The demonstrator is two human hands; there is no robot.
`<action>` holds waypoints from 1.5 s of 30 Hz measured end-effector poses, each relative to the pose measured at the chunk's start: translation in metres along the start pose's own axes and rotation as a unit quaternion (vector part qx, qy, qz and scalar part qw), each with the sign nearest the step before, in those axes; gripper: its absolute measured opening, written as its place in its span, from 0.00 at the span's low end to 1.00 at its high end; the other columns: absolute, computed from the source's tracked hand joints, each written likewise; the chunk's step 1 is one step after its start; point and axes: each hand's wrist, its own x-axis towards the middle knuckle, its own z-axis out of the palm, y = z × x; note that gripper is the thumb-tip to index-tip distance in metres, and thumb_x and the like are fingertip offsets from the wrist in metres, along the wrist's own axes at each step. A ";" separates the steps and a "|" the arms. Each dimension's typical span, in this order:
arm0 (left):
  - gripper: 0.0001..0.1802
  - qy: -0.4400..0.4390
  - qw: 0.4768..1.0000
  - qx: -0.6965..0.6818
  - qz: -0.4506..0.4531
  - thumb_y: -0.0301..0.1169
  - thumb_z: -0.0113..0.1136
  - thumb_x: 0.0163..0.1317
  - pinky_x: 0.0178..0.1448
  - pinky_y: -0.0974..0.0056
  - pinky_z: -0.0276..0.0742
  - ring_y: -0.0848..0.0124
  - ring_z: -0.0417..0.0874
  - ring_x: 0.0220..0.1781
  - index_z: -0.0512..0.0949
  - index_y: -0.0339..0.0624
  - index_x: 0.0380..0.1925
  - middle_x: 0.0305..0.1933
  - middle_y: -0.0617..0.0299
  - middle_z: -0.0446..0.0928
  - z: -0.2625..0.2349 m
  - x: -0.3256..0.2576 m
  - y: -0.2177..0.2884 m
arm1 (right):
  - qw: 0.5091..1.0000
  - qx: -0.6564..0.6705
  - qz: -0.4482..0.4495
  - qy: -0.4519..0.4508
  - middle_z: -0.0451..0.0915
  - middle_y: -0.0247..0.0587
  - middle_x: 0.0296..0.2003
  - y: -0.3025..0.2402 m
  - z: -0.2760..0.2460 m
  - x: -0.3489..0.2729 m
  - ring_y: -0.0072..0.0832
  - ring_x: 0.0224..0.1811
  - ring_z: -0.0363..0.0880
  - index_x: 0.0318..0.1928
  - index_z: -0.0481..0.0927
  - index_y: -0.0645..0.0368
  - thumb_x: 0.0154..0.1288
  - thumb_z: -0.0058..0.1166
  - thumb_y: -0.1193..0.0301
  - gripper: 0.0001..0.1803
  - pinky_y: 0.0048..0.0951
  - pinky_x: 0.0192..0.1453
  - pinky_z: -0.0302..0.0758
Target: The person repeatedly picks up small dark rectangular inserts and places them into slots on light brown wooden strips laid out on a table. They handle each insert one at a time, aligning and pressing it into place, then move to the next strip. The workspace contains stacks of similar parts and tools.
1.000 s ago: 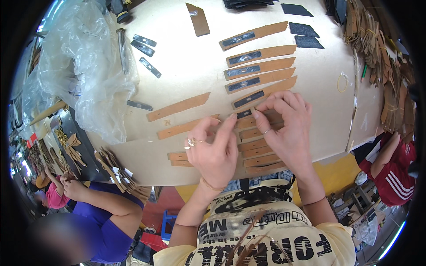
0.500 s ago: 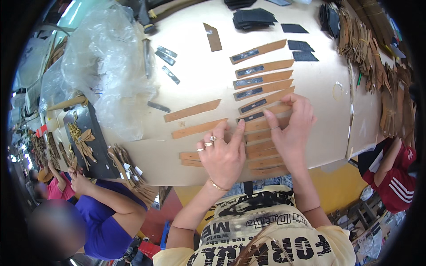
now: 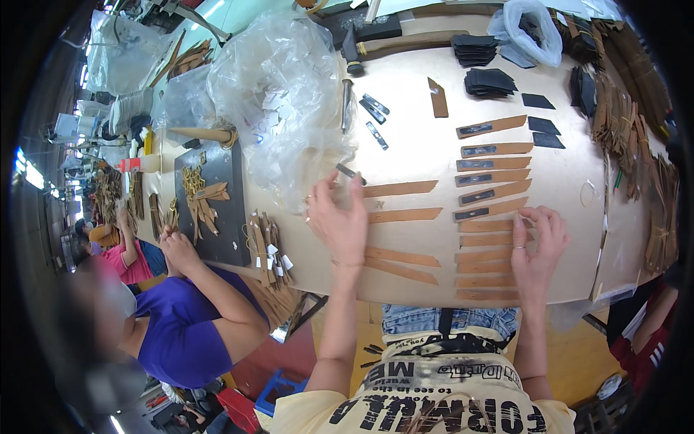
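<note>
My left hand (image 3: 337,220) hangs over the table's left part, thumb and index finger apart on either side of a small dark strip (image 3: 350,173). Whether they touch it is unclear. My right hand (image 3: 538,242) rests with curved, parted fingers at the right ends of a column of tan leather strips. Its thumb is by a bare leather strip (image 3: 486,226); the strip above carries a dark insert (image 3: 473,213). More strips with dark inserts lie above, and several bare ones below. Beside my left hand lie further tan leather strips (image 3: 405,215).
Loose dark strips (image 3: 377,135) and a metal rod (image 3: 346,105) lie beyond my left hand, near a hammer (image 3: 352,52). Clear plastic bags (image 3: 278,87) cover the left. Black piece stacks (image 3: 490,82) and strap bundles (image 3: 614,119) lie right. A co-worker in purple (image 3: 195,325) sits left.
My left hand has left the dark insert in the column and moved left to a loose dark strip. My right hand stays at the column's right ends, its thumb off the insert. The view has shifted.
</note>
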 end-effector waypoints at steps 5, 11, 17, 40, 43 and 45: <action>0.15 -0.037 0.996 0.078 -0.001 0.41 0.70 0.61 0.57 0.55 0.69 0.61 0.81 0.44 0.84 0.42 0.38 0.42 0.58 0.82 0.010 0.019 -0.011 | 0.999 0.024 -0.014 -0.023 0.77 0.34 0.43 -0.007 -0.003 -0.007 0.34 0.51 0.73 0.44 0.81 0.53 0.66 0.61 0.72 0.07 0.38 0.59 0.60; 0.08 -0.019 0.977 -0.189 0.096 0.28 0.77 0.51 0.43 0.59 0.72 0.65 0.78 0.35 0.86 0.44 0.30 0.35 0.64 0.78 -0.005 -0.013 0.020 | 0.988 0.142 -0.028 -0.054 0.80 0.36 0.41 -0.022 -0.013 -0.002 0.34 0.44 0.77 0.42 0.83 0.57 0.63 0.65 0.72 0.08 0.35 0.52 0.70; 0.17 0.001 0.898 -0.135 0.418 0.28 0.81 0.44 0.41 0.65 0.65 0.73 0.74 0.36 0.87 0.57 0.36 0.37 0.76 0.75 -0.030 -0.068 0.048 | 0.874 0.445 0.036 -0.190 0.81 0.38 0.36 -0.037 -0.028 -0.007 0.25 0.35 0.78 0.39 0.84 0.61 0.55 0.75 0.59 0.20 0.26 0.42 0.74; 0.13 -0.354 0.847 -0.341 0.203 0.17 0.69 0.52 0.42 0.69 0.79 0.69 0.83 0.36 0.86 0.33 0.40 0.43 0.57 0.80 -0.038 -0.103 0.087 | 0.893 0.421 0.048 -0.148 0.80 0.32 0.28 -0.019 -0.033 -0.021 0.26 0.30 0.76 0.31 0.82 0.58 0.63 0.68 0.65 0.12 0.28 0.40 0.69; 0.11 -0.447 0.793 -0.401 0.099 0.17 0.66 0.58 0.45 0.70 0.78 0.72 0.82 0.40 0.85 0.30 0.42 0.46 0.56 0.79 -0.041 -0.100 0.085 | 0.921 0.370 0.024 -0.120 0.80 0.30 0.27 -0.019 -0.031 -0.020 0.27 0.29 0.74 0.30 0.82 0.56 0.63 0.68 0.62 0.12 0.29 0.41 0.66; 0.11 -0.469 0.766 -0.438 0.042 0.17 0.64 0.61 0.46 0.71 0.77 0.74 0.81 0.42 0.85 0.30 0.43 0.47 0.57 0.79 -0.038 -0.100 0.082 | 0.930 0.351 0.008 -0.110 0.80 0.30 0.26 -0.019 -0.030 -0.021 0.28 0.28 0.73 0.30 0.82 0.54 0.63 0.68 0.60 0.13 0.29 0.41 0.64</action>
